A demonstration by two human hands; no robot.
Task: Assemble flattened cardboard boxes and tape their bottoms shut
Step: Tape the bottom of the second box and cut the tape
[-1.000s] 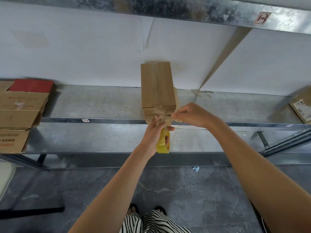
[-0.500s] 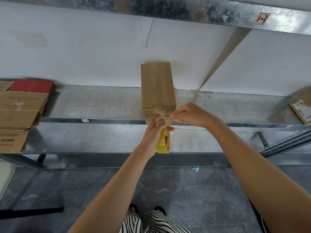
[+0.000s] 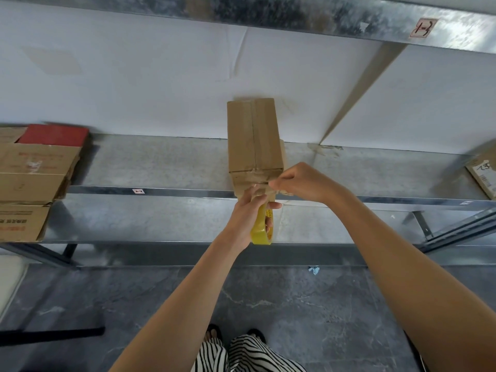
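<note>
Small brown cardboard box (image 3: pixel 255 140): closed, sitting on the galvanised metal shelf (image 3: pixel 161 162), long axis pointing away from us toward the white back wall (image 3: pixel 134 76). Its near end is at the shelf's front lip. A seam runs down the middle of the top face, and there is wrinkled tape across the near end face.

Left hand (image 3: pixel 247 213): fingers curled round the yellow roll of packing tape (image 3: pixel 261 229), gripping it just below the box's near end, thumb up against the box. The roll hangs in front of the shelf edge.

Right hand (image 3: pixel 300 181): fingertips pinched together at the box's near right corner. We think it's a strip of tape between them, but the strip is too faint to confirm.

Left end of the shelf: a stack of flattened brown cardboard boxes (image 3: pixel 32 178) with a flat red board (image 3: pixel 53 134) behind them. Far right: a tilted brown carton with a printed label (image 3: pixel 483 173), well apart from the work.

Above: the metal upper shelf beam (image 3: pixel 295 12), carrying a small tag (image 3: pixel 422 28).

Below: grey stone floor (image 3: pixel 268 304) with a small blue scrap (image 3: pixel 313 269) near the shelf base. Black-and-white striped trousers (image 3: pixel 241 355) at the bottom edge.
</note>
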